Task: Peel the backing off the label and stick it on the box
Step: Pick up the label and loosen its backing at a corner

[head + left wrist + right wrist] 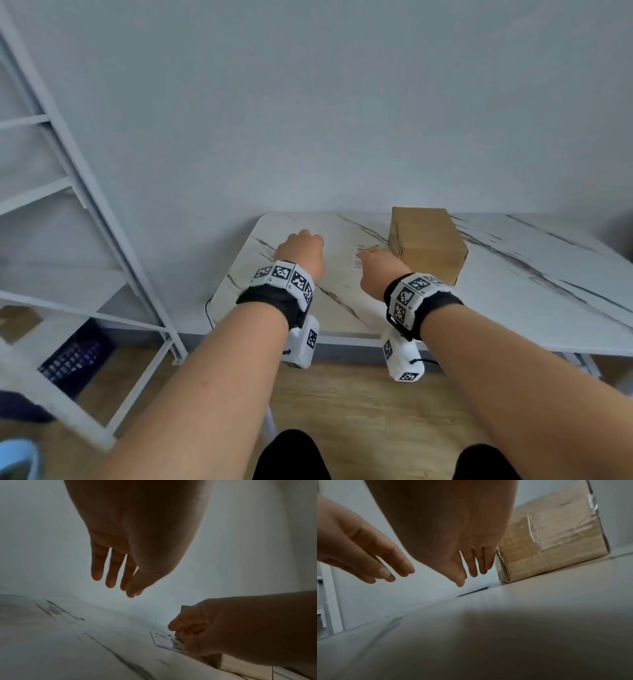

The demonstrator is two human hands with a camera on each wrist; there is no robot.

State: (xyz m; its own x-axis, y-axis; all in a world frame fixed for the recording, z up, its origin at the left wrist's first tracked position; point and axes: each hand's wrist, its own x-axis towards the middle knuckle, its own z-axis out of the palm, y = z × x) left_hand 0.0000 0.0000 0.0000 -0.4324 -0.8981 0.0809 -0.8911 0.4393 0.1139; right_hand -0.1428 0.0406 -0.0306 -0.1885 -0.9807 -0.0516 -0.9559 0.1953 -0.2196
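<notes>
A brown cardboard box [428, 245] with clear tape on its side [556, 540] stands on the white marble-patterned table [513, 291], near the wall. A white printed label [361, 253] lies flat on the table just left of the box. My right hand [373, 257] hovers over the label [163, 639] and hides part of it. Its fingers [473, 569] point down at the tabletop and hold nothing. My left hand [303, 241] hangs above the table left of the label, fingers [111, 572] straight and empty.
A white metal shelf frame [68, 205] stands left of the table, with a dark crate [75, 356] under it. A plain wall runs right behind the table. The table's front edge [342, 339] lies below my wrists, over a wooden floor.
</notes>
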